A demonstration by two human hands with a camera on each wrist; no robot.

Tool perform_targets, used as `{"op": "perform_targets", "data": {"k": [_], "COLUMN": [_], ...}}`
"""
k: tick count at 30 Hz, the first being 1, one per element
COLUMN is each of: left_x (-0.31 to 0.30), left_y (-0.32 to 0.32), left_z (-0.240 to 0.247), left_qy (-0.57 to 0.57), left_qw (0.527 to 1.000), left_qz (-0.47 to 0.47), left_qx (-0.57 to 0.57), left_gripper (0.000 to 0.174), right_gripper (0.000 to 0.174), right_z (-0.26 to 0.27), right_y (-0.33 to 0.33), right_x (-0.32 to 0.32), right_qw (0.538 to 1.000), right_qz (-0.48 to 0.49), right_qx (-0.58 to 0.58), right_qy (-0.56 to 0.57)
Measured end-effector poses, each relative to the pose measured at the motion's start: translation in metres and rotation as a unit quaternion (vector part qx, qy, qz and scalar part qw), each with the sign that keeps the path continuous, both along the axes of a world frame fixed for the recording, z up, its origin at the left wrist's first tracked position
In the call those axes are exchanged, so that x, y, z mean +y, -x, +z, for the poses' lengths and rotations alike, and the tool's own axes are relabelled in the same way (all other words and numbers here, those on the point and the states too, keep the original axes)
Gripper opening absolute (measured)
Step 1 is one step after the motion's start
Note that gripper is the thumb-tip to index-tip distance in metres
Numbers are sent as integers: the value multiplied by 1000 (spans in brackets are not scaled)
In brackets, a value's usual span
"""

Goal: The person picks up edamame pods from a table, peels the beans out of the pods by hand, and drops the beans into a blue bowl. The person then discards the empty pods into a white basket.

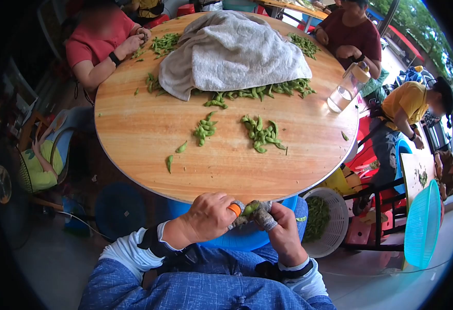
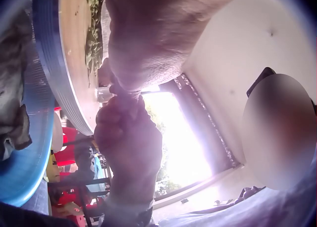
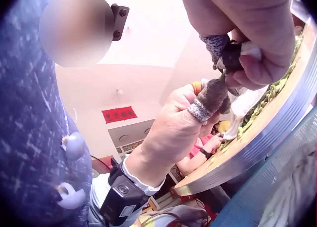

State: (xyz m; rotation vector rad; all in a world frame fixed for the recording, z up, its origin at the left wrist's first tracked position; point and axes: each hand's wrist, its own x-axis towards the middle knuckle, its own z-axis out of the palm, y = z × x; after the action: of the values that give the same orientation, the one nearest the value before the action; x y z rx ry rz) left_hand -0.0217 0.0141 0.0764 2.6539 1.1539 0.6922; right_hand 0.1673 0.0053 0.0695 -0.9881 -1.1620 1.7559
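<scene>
Just beyond the near table edge, both hands meet around a green pod (image 1: pixel 251 208). The left hand (image 1: pixel 208 216), with an orange band on one finger, pinches the pod from the left. From the right, the right hand (image 1: pixel 287 233) pinches its other end. Grey, dirty coverings wrap the thumbs and some fingertips. In the right wrist view, the left hand (image 3: pixel 181 120) and the right hand (image 3: pixel 247 34) touch at the fingertips, the pod mostly hidden between them. Fingertips are hidden in the left wrist view, where the left hand (image 2: pixel 153 34) is dark.
Pods lie in small piles (image 1: pixel 261 133) on the round wooden table (image 1: pixel 149 155), around a grey towel (image 1: pixel 237 51). A bottle (image 1: pixel 346 89) stands at the right edge. Below are a blue basin (image 1: pixel 231 241) and a white basket of pods (image 1: pixel 335 217). Other people sit around.
</scene>
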Motion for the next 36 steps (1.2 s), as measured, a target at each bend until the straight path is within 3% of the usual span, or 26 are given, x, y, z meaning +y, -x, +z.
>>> {"op": "perform_targets", "data": {"k": [11, 14, 17, 19, 21, 25, 26, 29, 32, 36], "left_x": [0, -2, -2, 0, 3, 0, 2, 6, 0, -1], "left_y": [-1, -5, -4, -2, 0, -3, -3, 4, 5, 1], "left_z": [-16, -19, -28, -30, -26, 1, -23, -23, -8, -13], "left_qy": [-20, 169, 211, 335, 449, 328, 321, 319, 281, 315], "left_qw": [999, 945, 906, 860, 802, 905, 891, 890, 940, 925], "left_qz": [-7, -6, -3, -5, -8, 44, 16, 8, 35, 60], "left_qx": [-50, -279, -368, -384, -394, -267, -320, -325, -191, -205], "left_gripper": [14, 13, 14, 13, 13, 19, 20, 18, 22, 22], "right_gripper": [18, 18, 19, 18, 18, 17, 16, 15, 16, 20], "right_z": [-14, -25, -32, -31, -26, -18, -15, -11, -11, -19], "right_y": [6, 5, 8, 10, 5, 6, 6, 3, 9, 16], "right_x": [4, 5, 5, 6, 6, 4, 4, 3, 0, 3], "right_qw": [998, 991, 984, 981, 990, 998, 998, 996, 989, 969], "right_qz": [0, 16, 15, 10, 9, -10, -16, 4, -4, -27], "right_qx": [69, 129, 175, 194, 141, 45, 35, 4, -70, -135], "right_qy": [-2, -5, -9, -2, -8, -43, -54, -93, -131, -203]}}
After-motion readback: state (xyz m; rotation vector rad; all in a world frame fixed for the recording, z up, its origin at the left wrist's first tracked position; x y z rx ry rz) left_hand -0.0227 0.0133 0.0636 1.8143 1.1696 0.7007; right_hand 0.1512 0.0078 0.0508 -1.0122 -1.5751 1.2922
